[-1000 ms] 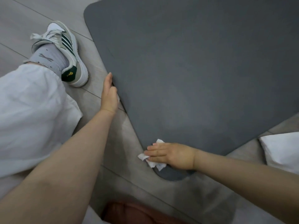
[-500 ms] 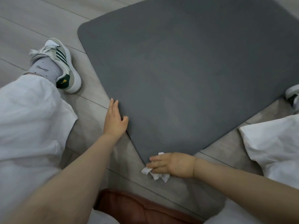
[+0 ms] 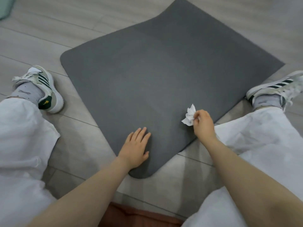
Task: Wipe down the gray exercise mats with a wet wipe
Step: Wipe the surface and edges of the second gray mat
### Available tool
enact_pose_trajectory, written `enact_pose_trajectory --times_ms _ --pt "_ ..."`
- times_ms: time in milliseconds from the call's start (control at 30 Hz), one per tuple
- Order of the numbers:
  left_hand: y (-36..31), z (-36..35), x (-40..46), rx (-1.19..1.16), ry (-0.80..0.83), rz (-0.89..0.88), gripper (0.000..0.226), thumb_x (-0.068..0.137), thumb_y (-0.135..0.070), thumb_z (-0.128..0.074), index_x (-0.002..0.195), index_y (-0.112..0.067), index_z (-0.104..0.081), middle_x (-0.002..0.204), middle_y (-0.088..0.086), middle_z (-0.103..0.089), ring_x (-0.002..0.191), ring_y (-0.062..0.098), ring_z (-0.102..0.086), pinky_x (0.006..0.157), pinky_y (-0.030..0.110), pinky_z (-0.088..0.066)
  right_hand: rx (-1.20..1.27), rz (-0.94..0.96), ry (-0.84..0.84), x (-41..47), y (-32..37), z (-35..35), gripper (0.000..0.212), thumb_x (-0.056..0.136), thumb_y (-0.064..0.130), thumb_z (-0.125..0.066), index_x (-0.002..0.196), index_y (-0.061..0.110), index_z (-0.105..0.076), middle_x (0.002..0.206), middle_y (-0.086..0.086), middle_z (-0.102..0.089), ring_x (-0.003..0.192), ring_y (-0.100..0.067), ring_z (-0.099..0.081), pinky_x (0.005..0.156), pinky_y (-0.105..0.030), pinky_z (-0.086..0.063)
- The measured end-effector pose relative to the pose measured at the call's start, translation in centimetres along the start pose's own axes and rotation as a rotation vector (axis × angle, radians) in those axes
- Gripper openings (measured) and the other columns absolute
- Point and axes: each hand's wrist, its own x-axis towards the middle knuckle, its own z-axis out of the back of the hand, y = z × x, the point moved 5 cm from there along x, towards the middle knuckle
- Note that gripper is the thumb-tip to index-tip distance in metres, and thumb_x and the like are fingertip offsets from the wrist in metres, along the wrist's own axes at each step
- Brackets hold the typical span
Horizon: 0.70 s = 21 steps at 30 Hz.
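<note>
Right fingertips [image 3: 196, 115]: curling in and pinching a crumpled white wet wipe [image 3: 189, 116], which is bunching up and sticking out to the left of the knuckles.
Right hand [image 3: 203, 124]: hovering over the near right part of the mat, close to its right edge; whether the wipe is touching the surface, I cannot tell.
Left fingers [image 3: 141, 134]: lying straight and close together, pointing away from the person, thumb spreading out to the right.
Left hand [image 3: 136, 149]: resting palm down on the mat, holding nothing, just inside the near corner.
Gray exercise mat [image 3: 155, 79]: lying flat on the floor between the person's legs, turned like a diamond, one rounded corner pointing at the person and the opposite corner pointing away toward the top of the view; its long axis I cannot judge, since it is looking nearly square from here.
Left sneaker [image 3: 44, 89]: white with dark stripes, sitting on the floor just left of the mat's left edge.
Right sneaker [image 3: 278, 87]: same pattern, lying beside the mat's right edge.
Trousers [image 3: 21, 136]: white, loose, covering both legs on either side.
Floor [image 3: 49, 30]: pale gray planks running under everything.
</note>
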Motion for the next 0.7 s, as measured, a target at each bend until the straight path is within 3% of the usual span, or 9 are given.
enact_pose_trajectory --times_ms 133,233,333,433,600,700 --pt "-5.7 0.3 3.0 0.156 0.152 -0.179 0.083 0.097 -0.053 -0.041 0.158 -0.023 0.007 0.165 0.008 0.012 0.152 0.028 0.006 0.123 0.048 -0.002 -0.014 -0.204 -0.097 0.6 -4.1 1.7 0.027 0.085 -0.001 -0.044 0.100 0.012 -0.060 0.113 -0.004 -0.058 0.101 -0.026 -0.056 0.075 -0.026 -0.036" --pt "-7.8 0.3 5.6 0.231 0.239 -0.202 0.091 0.093 -0.059 -0.043 0.157 -0.022 0.011 0.164 0.012 0.018 0.151 0.033 0.011 0.121 0.055 -0.002 0.016 -0.317 -0.113 1.1 -5.4 1.2 0.032 0.092 0.011 -0.049 0.123 0.003 -0.053 0.130 -0.015 -0.050 0.116 -0.032 -0.051 0.089 -0.031 -0.039" --pt "-8.2 -0.3 6.7 0.253 0.268 -0.209 0.096 0.089 -0.067 -0.039 0.157 -0.021 0.009 0.163 0.013 0.019 0.150 0.035 0.014 0.119 0.060 0.000 0.015 -0.356 -0.125 2.0 -5.8 0.2 0.052 0.090 0.027 -0.059 0.129 -0.006 -0.048 0.131 -0.023 -0.049 0.122 -0.037 -0.046 0.104 -0.039 -0.036" --pt "-8.9 -0.8 6.8 0.198 0.236 -0.156 0.102 0.085 -0.077 -0.033 0.158 -0.016 0.004 0.163 0.015 0.018 0.150 0.034 0.017 0.118 0.060 0.004 0.047 -0.495 -0.162 3.3 -6.3 0.1 0.058 0.088 0.031 -0.062 0.132 -0.002 -0.044 0.135 -0.022 -0.042 0.125 -0.037 -0.040 0.107 -0.043 -0.032" --pt "-11.9 -1.2 8.1 0.147 0.176 -0.112 0.089 0.097 -0.058 -0.041 0.157 -0.012 0.007 0.163 0.018 0.016 0.151 0.034 0.014 0.120 0.057 0.004 0.198 -0.795 -0.140 4.7 -8.6 0.9 0.035 0.079 0.020 -0.060 0.113 0.017 -0.051 0.132 -0.012 -0.035 0.104 -0.033 -0.054 0.082 -0.036 -0.050" --pt "-12.6 -1.4 8.5 0.180 0.174 -0.081 0.077 0.102 -0.043 -0.036 0.157 -0.012 0.009 0.161 0.023 0.016 0.149 0.039 0.014 0.117 0.061 0.005 0.287 -0.848 -0.137 5.2 -9.6 1.1 0.052 0.074 0.015 -0.064 0.121 0.015 -0.042 0.128 -0.015 -0.046 0.092 -0.030 -0.060 0.063 -0.030 -0.046"
